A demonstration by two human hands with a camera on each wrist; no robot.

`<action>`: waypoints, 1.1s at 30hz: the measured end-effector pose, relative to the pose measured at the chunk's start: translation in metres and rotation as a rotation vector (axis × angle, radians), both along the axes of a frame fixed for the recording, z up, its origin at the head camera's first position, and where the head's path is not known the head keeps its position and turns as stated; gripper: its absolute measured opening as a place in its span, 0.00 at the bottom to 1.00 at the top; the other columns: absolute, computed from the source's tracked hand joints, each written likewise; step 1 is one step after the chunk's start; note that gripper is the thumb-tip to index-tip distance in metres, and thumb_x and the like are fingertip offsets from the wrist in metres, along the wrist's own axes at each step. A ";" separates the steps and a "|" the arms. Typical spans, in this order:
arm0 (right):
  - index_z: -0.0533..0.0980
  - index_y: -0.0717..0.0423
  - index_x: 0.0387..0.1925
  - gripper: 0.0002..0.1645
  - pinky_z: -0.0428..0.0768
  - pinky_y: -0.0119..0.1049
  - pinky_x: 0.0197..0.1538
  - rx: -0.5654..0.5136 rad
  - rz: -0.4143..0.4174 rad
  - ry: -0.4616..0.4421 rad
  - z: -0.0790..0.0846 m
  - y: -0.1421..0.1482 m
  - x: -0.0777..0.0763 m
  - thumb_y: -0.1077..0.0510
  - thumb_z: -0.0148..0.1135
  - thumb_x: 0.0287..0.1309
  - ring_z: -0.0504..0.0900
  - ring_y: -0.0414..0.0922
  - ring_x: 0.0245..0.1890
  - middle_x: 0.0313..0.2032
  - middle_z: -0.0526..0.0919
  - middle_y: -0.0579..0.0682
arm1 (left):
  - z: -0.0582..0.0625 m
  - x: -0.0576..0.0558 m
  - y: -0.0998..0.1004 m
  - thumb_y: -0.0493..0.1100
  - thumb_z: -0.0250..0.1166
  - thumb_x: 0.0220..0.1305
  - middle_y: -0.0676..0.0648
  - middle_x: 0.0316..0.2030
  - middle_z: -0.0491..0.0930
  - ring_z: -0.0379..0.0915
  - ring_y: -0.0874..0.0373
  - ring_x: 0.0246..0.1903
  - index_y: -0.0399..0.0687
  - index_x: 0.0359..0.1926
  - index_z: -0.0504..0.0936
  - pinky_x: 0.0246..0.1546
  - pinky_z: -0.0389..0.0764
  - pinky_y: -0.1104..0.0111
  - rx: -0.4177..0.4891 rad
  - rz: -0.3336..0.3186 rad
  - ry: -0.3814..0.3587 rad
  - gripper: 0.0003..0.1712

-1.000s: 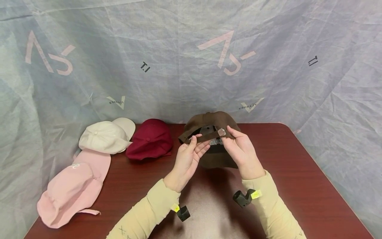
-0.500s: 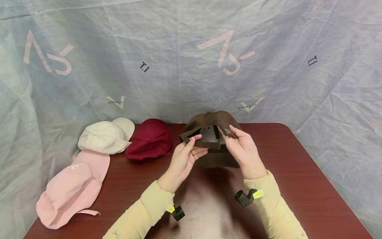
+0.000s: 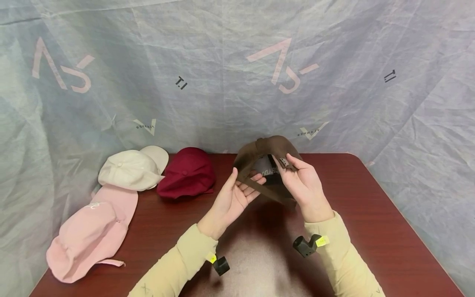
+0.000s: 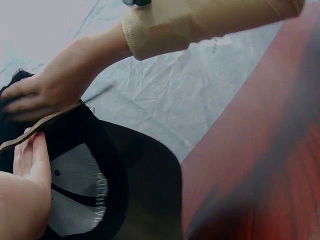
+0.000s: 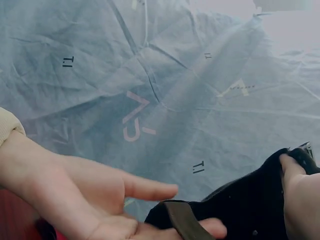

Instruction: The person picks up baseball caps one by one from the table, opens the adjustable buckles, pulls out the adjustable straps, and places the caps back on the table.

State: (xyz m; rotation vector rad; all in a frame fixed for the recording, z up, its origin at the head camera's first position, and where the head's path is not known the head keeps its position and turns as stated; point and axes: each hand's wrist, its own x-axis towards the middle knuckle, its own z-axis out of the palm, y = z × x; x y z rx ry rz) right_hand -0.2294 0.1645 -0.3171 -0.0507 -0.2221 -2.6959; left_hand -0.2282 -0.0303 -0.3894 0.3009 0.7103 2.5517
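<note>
A brown baseball cap (image 3: 278, 145) is held up over the table with its hollow inside facing me. My right hand (image 3: 306, 185) pinches its back edge beside the metal buckle (image 3: 283, 162). The adjusting strap (image 3: 265, 192) hangs loose from the cap's left side, its free end apart from the buckle. My left hand (image 3: 231, 200) has its thumb spread away and its fingers reaching behind the strap. In the right wrist view, the strap (image 5: 187, 220) lies across the left fingers. Pale lettering shows inside the cap (image 4: 150, 170) in the left wrist view.
To the left on the dark red table (image 3: 371, 231) lie a dark red cap (image 3: 187, 173), a cream cap (image 3: 124, 171) and a pink cap (image 3: 87, 231). A grey printed cloth (image 3: 222, 74) hangs behind the table.
The strap's end has come away from the buckle and swung down. My left hand's thumb has lifted off the strap. My right hand keeps its hold on the brown cap.
</note>
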 end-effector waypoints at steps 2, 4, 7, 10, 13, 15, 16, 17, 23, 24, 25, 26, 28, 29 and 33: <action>0.36 0.40 0.74 0.43 0.51 0.36 0.72 0.031 -0.021 0.001 0.003 0.000 0.001 0.73 0.35 0.68 0.44 0.40 0.73 0.74 0.38 0.39 | -0.002 -0.003 0.003 0.60 0.45 0.71 0.42 0.55 0.76 0.74 0.50 0.55 0.41 0.58 0.67 0.58 0.73 0.62 0.036 0.010 -0.068 0.29; 0.33 0.36 0.73 0.43 0.49 0.33 0.72 0.070 -0.046 -0.005 0.005 0.000 0.002 0.71 0.34 0.69 0.41 0.37 0.73 0.74 0.35 0.35 | -0.004 -0.006 0.005 0.62 0.47 0.70 0.41 0.61 0.68 0.72 0.50 0.57 0.43 0.62 0.64 0.59 0.72 0.62 0.079 0.027 -0.120 0.32; 0.30 0.32 0.72 0.43 0.47 0.29 0.72 0.142 -0.077 -0.016 0.008 0.000 0.004 0.69 0.33 0.70 0.37 0.34 0.73 0.73 0.31 0.30 | -0.006 -0.010 0.010 0.63 0.48 0.68 0.42 0.65 0.62 0.70 0.50 0.58 0.48 0.65 0.60 0.60 0.70 0.63 0.144 0.076 -0.168 0.34; 0.32 0.32 0.72 0.43 0.47 0.28 0.71 0.178 -0.079 -0.023 0.008 0.001 0.006 0.69 0.35 0.70 0.38 0.33 0.72 0.72 0.33 0.30 | -0.005 -0.014 0.014 0.64 0.49 0.67 0.47 0.63 0.65 0.70 0.53 0.57 0.50 0.64 0.62 0.60 0.69 0.64 0.214 0.158 -0.212 0.33; 0.40 0.37 0.73 0.40 0.50 0.28 0.71 0.177 -0.047 0.003 0.004 0.005 0.007 0.70 0.37 0.69 0.47 0.33 0.72 0.73 0.42 0.32 | 0.000 -0.018 0.016 0.65 0.51 0.66 0.50 0.60 0.69 0.68 0.55 0.59 0.50 0.63 0.65 0.62 0.67 0.65 0.290 0.231 -0.255 0.33; 0.50 0.46 0.71 0.33 0.54 0.30 0.70 0.128 0.000 0.062 -0.002 0.009 0.007 0.69 0.36 0.70 0.56 0.37 0.70 0.72 0.52 0.39 | 0.006 -0.021 0.016 0.64 0.50 0.66 0.50 0.60 0.69 0.65 0.57 0.61 0.49 0.63 0.66 0.64 0.65 0.65 0.329 0.254 -0.264 0.33; 0.54 0.50 0.69 0.29 0.56 0.31 0.70 0.100 0.029 0.103 -0.005 0.012 0.007 0.68 0.35 0.70 0.60 0.39 0.68 0.70 0.57 0.43 | 0.009 -0.022 0.016 0.64 0.50 0.67 0.50 0.60 0.69 0.64 0.57 0.62 0.49 0.63 0.66 0.65 0.63 0.65 0.345 0.256 -0.265 0.33; 0.58 0.55 0.67 0.25 0.59 0.32 0.69 0.078 0.059 0.144 -0.008 0.014 0.006 0.68 0.34 0.71 0.64 0.42 0.66 0.67 0.62 0.46 | 0.012 -0.024 0.016 0.63 0.50 0.68 0.50 0.60 0.68 0.63 0.56 0.63 0.48 0.62 0.66 0.66 0.62 0.65 0.363 0.256 -0.264 0.32; 0.67 0.67 0.49 0.18 0.73 0.39 0.60 0.058 0.156 0.251 -0.023 0.028 -0.001 0.64 0.29 0.71 0.76 0.51 0.53 0.51 0.75 0.59 | 0.028 -0.032 0.016 0.53 0.46 0.73 0.49 0.56 0.68 0.61 0.56 0.61 0.46 0.56 0.68 0.68 0.57 0.63 0.447 0.231 -0.276 0.20; 0.67 0.66 0.46 0.18 0.75 0.40 0.58 0.066 0.162 0.249 -0.026 0.030 -0.003 0.63 0.29 0.71 0.77 0.51 0.51 0.48 0.75 0.60 | 0.030 -0.032 0.017 0.51 0.46 0.73 0.49 0.55 0.69 0.62 0.56 0.60 0.46 0.55 0.69 0.68 0.56 0.64 0.456 0.222 -0.275 0.19; 0.68 0.66 0.45 0.18 0.77 0.41 0.55 0.069 0.169 0.252 -0.028 0.033 -0.005 0.62 0.30 0.72 0.77 0.51 0.50 0.47 0.75 0.60 | 0.032 -0.032 0.019 0.50 0.46 0.73 0.49 0.54 0.70 0.63 0.56 0.59 0.46 0.54 0.69 0.68 0.57 0.64 0.462 0.213 -0.275 0.17; 0.68 0.66 0.44 0.18 0.78 0.42 0.52 0.068 0.178 0.259 -0.032 0.036 -0.007 0.60 0.30 0.72 0.77 0.51 0.48 0.46 0.76 0.60 | 0.033 -0.033 0.020 0.50 0.46 0.73 0.49 0.53 0.71 0.64 0.56 0.58 0.46 0.54 0.70 0.67 0.57 0.64 0.463 0.201 -0.273 0.17; 0.69 0.66 0.43 0.20 0.80 0.43 0.48 0.053 0.200 0.268 -0.037 0.041 -0.011 0.56 0.32 0.73 0.78 0.51 0.47 0.44 0.77 0.61 | 0.034 -0.034 0.023 0.49 0.47 0.73 0.49 0.51 0.73 0.67 0.56 0.55 0.46 0.53 0.71 0.66 0.58 0.64 0.466 0.177 -0.267 0.16; 0.70 0.66 0.43 0.22 0.80 0.44 0.47 0.042 0.206 0.272 -0.040 0.044 -0.014 0.54 0.33 0.73 0.79 0.52 0.46 0.44 0.77 0.61 | 0.034 -0.035 0.024 0.49 0.47 0.73 0.49 0.50 0.74 0.68 0.56 0.54 0.46 0.52 0.72 0.66 0.59 0.64 0.461 0.166 -0.261 0.16; 0.73 0.66 0.41 0.27 0.79 0.42 0.38 0.019 0.189 0.246 -0.048 0.057 -0.022 0.46 0.38 0.72 0.80 0.52 0.40 0.40 0.79 0.61 | 0.033 -0.041 0.032 0.50 0.46 0.73 0.49 0.50 0.75 0.68 0.57 0.53 0.45 0.53 0.72 0.65 0.59 0.64 0.433 0.133 -0.243 0.17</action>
